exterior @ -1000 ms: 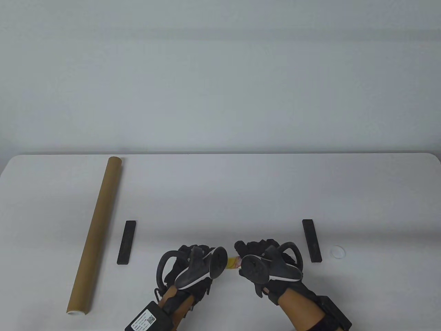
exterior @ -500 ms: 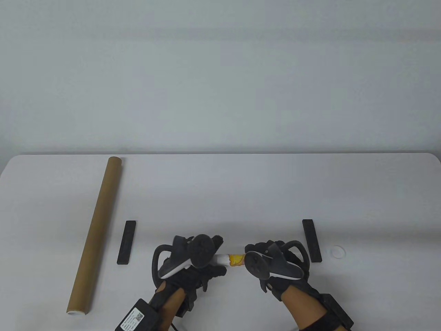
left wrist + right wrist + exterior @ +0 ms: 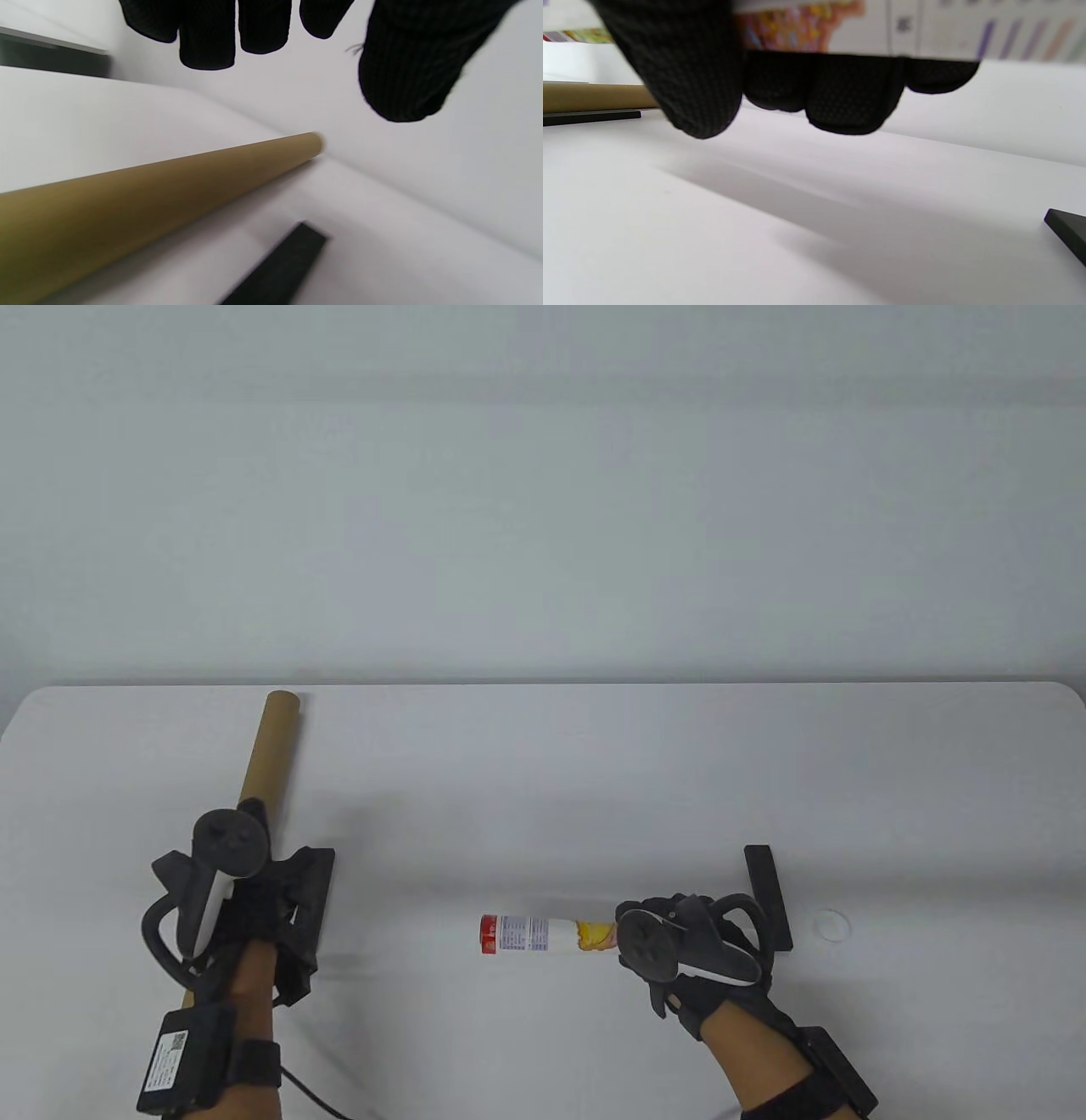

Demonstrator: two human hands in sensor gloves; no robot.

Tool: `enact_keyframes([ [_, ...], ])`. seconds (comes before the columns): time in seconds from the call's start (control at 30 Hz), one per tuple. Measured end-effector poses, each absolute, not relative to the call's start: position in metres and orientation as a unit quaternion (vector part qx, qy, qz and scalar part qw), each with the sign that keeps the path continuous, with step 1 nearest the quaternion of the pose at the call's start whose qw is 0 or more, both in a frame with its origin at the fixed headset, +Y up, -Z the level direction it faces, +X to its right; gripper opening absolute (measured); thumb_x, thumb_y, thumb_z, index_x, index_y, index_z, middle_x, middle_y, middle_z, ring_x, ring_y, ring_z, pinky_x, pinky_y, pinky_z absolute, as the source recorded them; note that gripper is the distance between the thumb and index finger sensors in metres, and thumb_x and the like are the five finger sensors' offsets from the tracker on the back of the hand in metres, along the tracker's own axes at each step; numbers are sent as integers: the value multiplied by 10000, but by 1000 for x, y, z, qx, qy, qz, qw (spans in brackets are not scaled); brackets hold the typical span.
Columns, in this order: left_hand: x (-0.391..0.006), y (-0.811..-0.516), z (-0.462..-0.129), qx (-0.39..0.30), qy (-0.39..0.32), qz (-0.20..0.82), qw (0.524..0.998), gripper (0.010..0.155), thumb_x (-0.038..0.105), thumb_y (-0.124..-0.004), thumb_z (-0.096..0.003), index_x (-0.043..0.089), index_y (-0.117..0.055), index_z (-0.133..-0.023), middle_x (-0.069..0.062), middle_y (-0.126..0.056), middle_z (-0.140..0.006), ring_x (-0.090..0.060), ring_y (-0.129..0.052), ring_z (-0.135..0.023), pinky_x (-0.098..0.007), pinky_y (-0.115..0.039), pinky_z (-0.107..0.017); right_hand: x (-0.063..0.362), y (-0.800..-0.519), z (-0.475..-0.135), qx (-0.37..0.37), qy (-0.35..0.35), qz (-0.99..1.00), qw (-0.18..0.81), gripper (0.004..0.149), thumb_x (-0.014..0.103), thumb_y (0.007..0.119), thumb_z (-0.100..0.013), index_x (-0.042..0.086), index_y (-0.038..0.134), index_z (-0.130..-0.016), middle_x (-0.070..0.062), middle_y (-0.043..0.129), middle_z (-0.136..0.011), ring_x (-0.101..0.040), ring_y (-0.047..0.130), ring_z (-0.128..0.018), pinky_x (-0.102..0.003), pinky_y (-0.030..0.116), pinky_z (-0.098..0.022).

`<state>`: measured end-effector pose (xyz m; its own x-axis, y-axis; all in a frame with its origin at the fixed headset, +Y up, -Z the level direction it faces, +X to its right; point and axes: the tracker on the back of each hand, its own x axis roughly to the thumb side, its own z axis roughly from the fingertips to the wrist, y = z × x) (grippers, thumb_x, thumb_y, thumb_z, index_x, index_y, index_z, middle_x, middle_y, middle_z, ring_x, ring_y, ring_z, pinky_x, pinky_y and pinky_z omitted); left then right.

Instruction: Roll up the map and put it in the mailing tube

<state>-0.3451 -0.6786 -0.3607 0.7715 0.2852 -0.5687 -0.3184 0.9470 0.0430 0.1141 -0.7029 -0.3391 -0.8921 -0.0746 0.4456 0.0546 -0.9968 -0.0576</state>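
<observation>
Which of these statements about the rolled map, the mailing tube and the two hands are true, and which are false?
1. The right hand holds the rolled map. True.
2. The map is already inside the mailing tube. False: it is outside, held well to the tube's right.
3. The left hand is over the tube, fingers spread, no grip yet. True.
4. The tube stands upright. False: it lies flat on the table.

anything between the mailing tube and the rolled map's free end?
Table view: the left hand over the mailing tube, a black bar beside it, then bare table up to the rolled map.
</observation>
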Motion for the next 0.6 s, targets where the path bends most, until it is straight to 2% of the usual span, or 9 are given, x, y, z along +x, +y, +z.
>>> enact_keyframes([
  [0.1, -366, -709, -359, -75, 356, 143, 921, 874, 648, -901, -365, 414, -429, -1063, -12, -548, -1139, -345, -745, -1015, -506, -625, -767, 114, -703, -339, -229, 23, -973, 31, 553, 423, 961, -444, 138, 843, -903, -6, 953, -643, -255, 1022, -503, -541, 803, -515],
  [0.27, -380, -745, -361, -145, 393, 126, 899, 925, 670, -887, -361, 391, -367, -1074, -28, -545, -1137, -334, -756, -1009, -498, -652, -756, 115, -702, -339, -227, 25, -973, 29, 553, 420, 962, -444, 136, 843, -904, -6, 954, -643, -256, 1022, -503, -540, 804, -514],
  [0.37, -380, -756, -365, -173, 401, 108, 893, 934, 647, -890, -372, 374, -338, -1074, -23, -560, -1128, -324, -761, -1005, -491, -671, -746, 115, -702, -339, -227, 23, -973, 28, 554, 428, 958, -443, 140, 843, -903, -6, 952, -643, -262, 1020, -502, -548, 798, -511],
  [0.43, -378, -759, -368, -182, 415, 78, 888, 908, 607, -891, -392, 364, -338, -1070, 7, -656, -1078, -327, -740, -1013, -473, -713, -728, 115, -702, -339, -227, 24, -973, 27, 552, 421, 961, -445, 137, 843, -903, -6, 954, -642, -256, 1022, -502, -541, 803, -513],
  [0.5, -378, -758, -370, -168, 416, 84, 890, 869, 544, -903, -407, 350, -369, -1065, 15, -692, -1042, -347, -771, -984, -464, -767, -697, 115, -702, -339, -226, 24, -973, 26, 553, 421, 961, -445, 137, 843, -904, -7, 953, -643, -257, 1022, -503, -541, 802, -514],
  [0.6, -378, -751, -369, -155, 420, 94, 889, 839, 486, -924, -421, 353, -388, -1053, 4, -668, -1029, -324, -849, -916, -515, -772, -684, 117, -700, -339, -223, 28, -974, 22, 552, 422, 960, -445, 138, 844, -904, -6, 953, -643, -257, 1022, -501, -540, 804, -512],
])
